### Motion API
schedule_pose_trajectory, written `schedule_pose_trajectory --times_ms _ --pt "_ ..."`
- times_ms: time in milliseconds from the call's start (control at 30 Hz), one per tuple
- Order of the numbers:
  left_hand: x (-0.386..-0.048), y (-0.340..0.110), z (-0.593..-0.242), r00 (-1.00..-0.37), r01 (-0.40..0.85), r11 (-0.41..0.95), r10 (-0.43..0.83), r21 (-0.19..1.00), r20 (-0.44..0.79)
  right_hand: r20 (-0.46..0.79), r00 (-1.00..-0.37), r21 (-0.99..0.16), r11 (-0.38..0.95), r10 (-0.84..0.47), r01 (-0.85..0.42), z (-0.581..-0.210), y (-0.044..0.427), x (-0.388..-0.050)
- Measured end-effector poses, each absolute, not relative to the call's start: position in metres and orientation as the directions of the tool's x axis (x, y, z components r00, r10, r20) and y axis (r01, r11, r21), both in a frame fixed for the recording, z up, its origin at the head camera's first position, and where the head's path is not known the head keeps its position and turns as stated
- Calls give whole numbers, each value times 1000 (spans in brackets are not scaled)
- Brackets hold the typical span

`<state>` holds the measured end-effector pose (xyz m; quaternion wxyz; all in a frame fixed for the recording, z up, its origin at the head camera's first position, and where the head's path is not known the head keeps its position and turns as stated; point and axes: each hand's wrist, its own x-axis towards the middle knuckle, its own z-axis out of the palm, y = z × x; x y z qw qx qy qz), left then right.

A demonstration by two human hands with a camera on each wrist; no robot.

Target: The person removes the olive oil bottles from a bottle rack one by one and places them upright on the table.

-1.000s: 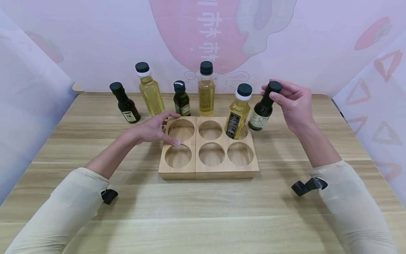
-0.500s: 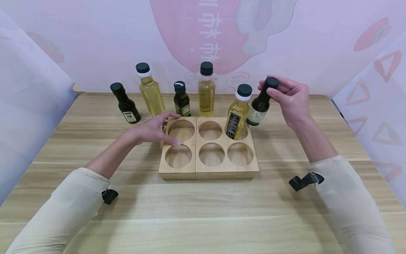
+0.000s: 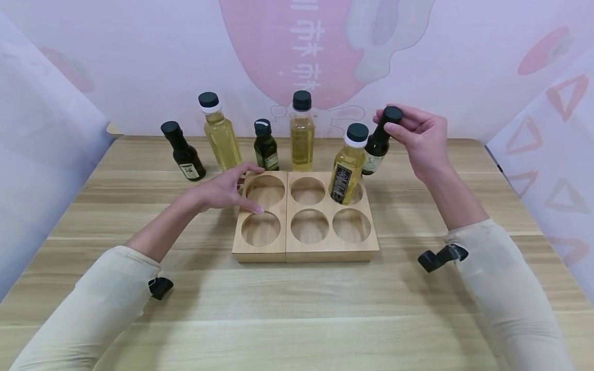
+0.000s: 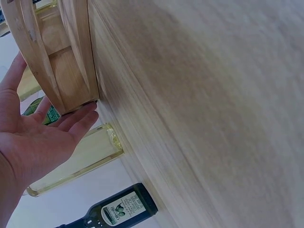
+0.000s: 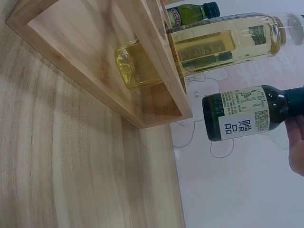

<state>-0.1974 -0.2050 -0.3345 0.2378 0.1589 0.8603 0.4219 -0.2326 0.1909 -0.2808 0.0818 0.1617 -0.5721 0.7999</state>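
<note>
My right hand [image 3: 422,141] grips a small dark glass bottle [image 3: 375,150] by its neck, just below the black cap. That bottle is tilted and off the table, behind the rack's back right corner; its white label shows in the right wrist view. My left hand [image 3: 221,188] holds the left end of the wooden bottle rack [image 3: 328,255], its thumb on top and its fingers at the back left corner. A clear bottle of yellow oil [image 3: 350,159] stands in the rack's back right hole. The rack's other holes hold nothing.
Behind the rack stand a small green bottle [image 3: 266,149] and a yellow oil bottle [image 3: 302,141]. To the left are another yellow oil bottle [image 3: 221,136] and a dark bottle [image 3: 187,159]. A printed cloth [image 3: 162,56] hangs behind the table [image 3: 297,314].
My right hand has carried the dark bottle back and slightly left, so it is now partly hidden behind the racked oil bottle. My left hand and the rack have stayed put.
</note>
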Motion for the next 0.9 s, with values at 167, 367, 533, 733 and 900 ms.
schedule_pose_trajectory --times_ms 167,367,533,733,900 --pt "-197 -206 -334 -839 75 601 469 795 -276 346 -937 -887 -342 -51 -310 -279 187 -236" --pt "-198 -207 -334 -836 75 602 472 795 -278 351 -935 -880 -361 -53 -310 -279 182 -240" --pt "-198 -207 -334 -835 72 603 471 794 -283 345 -937 -886 -349 -55 -305 -281 176 -244" --pt "-197 -206 -334 -834 70 601 473 796 -284 361 -930 -889 -322 -60 -325 -285 170 -251" --pt "-197 -206 -334 -836 71 601 471 796 -281 355 -932 -890 -332 -73 -313 -290 166 -257"
